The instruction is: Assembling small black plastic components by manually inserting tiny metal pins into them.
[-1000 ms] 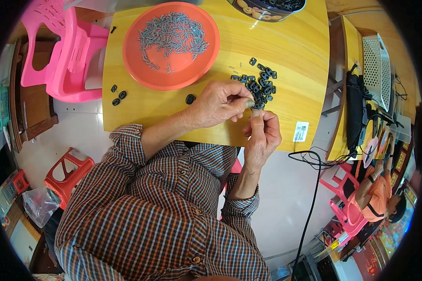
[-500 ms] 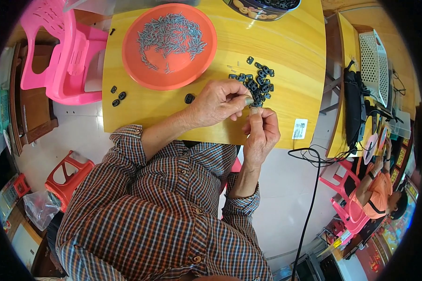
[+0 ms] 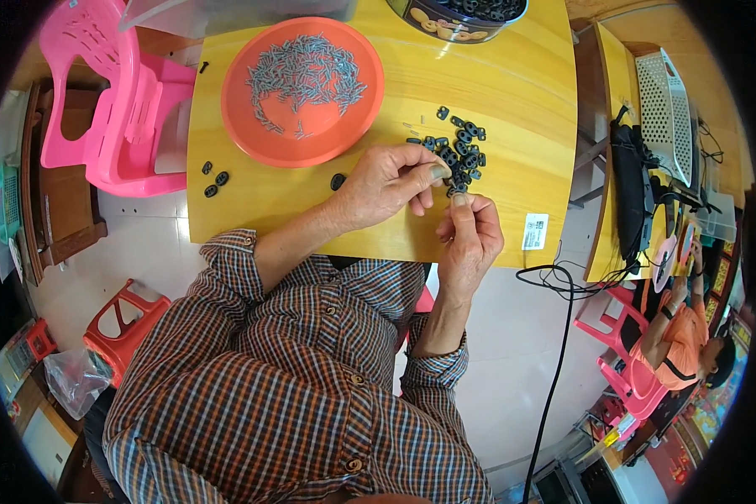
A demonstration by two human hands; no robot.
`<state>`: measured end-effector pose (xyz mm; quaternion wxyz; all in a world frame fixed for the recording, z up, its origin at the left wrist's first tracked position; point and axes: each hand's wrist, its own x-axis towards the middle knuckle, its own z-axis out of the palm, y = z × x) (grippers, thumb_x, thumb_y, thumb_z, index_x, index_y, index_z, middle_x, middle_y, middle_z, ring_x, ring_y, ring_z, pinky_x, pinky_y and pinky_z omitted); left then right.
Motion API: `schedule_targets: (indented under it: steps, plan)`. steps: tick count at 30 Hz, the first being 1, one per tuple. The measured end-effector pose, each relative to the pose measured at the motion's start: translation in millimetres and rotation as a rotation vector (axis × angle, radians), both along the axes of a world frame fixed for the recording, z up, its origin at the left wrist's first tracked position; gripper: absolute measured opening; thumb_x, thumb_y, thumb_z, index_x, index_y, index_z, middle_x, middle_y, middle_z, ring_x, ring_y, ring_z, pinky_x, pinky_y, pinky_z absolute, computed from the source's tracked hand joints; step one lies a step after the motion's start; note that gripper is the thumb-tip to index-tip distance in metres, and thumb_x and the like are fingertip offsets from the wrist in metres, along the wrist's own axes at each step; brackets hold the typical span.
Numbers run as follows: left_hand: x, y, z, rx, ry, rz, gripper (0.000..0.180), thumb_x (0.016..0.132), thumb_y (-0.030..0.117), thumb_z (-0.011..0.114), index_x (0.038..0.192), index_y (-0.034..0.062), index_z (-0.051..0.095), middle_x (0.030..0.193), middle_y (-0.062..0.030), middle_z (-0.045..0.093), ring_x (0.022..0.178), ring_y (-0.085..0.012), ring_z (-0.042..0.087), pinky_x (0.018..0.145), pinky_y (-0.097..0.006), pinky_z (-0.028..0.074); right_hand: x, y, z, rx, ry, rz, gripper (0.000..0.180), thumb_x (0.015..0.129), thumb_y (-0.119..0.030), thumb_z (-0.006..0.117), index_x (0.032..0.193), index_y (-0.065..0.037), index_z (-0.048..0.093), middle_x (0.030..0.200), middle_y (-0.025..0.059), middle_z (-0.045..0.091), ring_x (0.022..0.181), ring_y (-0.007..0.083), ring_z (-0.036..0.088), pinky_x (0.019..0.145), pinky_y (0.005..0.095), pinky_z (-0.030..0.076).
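Observation:
My left hand point(image 3: 386, 183) and my right hand point(image 3: 470, 239) meet over the yellow table point(image 3: 512, 92), fingertips pinched together on a small black part point(image 3: 455, 191). Just beyond the fingers lies a pile of several small black parts point(image 3: 460, 149). An orange plate point(image 3: 252, 139) heaped with small grey screws point(image 3: 304, 74) sits to the upper left of my left hand. One black part point(image 3: 338, 181) lies beside my left wrist, and three more black parts point(image 3: 213, 178) lie near the table's left edge.
A dark round tin point(image 3: 454, 18) of black parts stands at the table's far edge. A pink plastic chair point(image 3: 113, 101) is to the left, a red stool point(image 3: 122, 323) below it. A second table point(image 3: 613, 168) at right holds a white basket point(image 3: 668, 109). A black cable point(image 3: 563, 336) crosses the floor. Another person point(image 3: 689, 336) sits at far right.
Both hands stay pinched together at the pile's near edge; the fingers have shifted only slightly.

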<state>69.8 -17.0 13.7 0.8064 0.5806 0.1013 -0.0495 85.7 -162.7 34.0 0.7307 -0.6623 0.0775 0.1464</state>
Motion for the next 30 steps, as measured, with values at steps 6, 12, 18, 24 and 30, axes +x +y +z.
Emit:
schedule_targets:
  steps: [6, 12, 18, 24, 30]
  plan:
    - [8, 6, -8, 0.582, -0.236, 0.182, 0.011, 0.089, 0.005, 0.058, 0.095, -0.0019, 0.062, 0.073, -0.0053, 0.058, 0.060, -0.0104, 0.057, 0.052, -0.024, 0.047, 6, -6, -1, -0.012, -0.008, -0.079, 0.012, 0.087, -0.010, 0.059, 0.078, -0.004, 0.055, 0.066, 0.0012, 0.053, 0.051, 0.0053, 0.041, 0.047, 0.0201, 0.032]
    - [21, 0, 0, 1.073, -0.355, 0.133, 0.013, 0.079, 0.002, 0.063, 0.092, 0.0021, 0.063, 0.088, -0.0108, 0.056, 0.072, -0.0278, 0.060, 0.056, -0.036, 0.049, 8, -9, -1, -0.025, -0.003, -0.110, 0.013, 0.087, -0.010, 0.059, 0.077, -0.004, 0.055, 0.066, 0.0012, 0.053, 0.052, 0.0053, 0.042, 0.047, 0.0200, 0.032]
    - [30, -4, 2, 1.232, -0.323, -0.030, 0.013, 0.079, 0.010, 0.064, 0.092, 0.0071, 0.065, 0.090, -0.0099, 0.053, 0.077, -0.0283, 0.060, 0.058, -0.039, 0.048, 8, -10, -2, -0.052, -0.016, -0.104, 0.012, 0.088, -0.011, 0.059, 0.079, -0.004, 0.057, 0.066, 0.0013, 0.054, 0.053, 0.0051, 0.043, 0.047, 0.0199, 0.033]
    - [32, -7, -1, 1.262, -0.331, -0.061, 0.014, 0.078, 0.011, 0.064, 0.092, 0.0077, 0.066, 0.088, -0.0099, 0.052, 0.083, -0.0279, 0.059, 0.059, -0.041, 0.047, 9, -11, -1, -0.067, -0.011, -0.106, 0.012, 0.088, -0.012, 0.059, 0.080, -0.003, 0.057, 0.066, 0.0012, 0.054, 0.053, 0.0052, 0.043, 0.048, 0.0199, 0.034]
    - [34, -8, -6, 1.233, -0.415, -0.046, 0.013, 0.073, 0.003, 0.059, 0.086, 0.0017, 0.062, 0.089, -0.0142, 0.049, 0.081, -0.0308, 0.057, 0.064, -0.042, 0.048, 9, -11, -1, -0.065, -0.013, -0.112, 0.012, 0.088, -0.012, 0.059, 0.080, -0.003, 0.057, 0.065, 0.0011, 0.054, 0.053, 0.0054, 0.043, 0.048, 0.0199, 0.034]
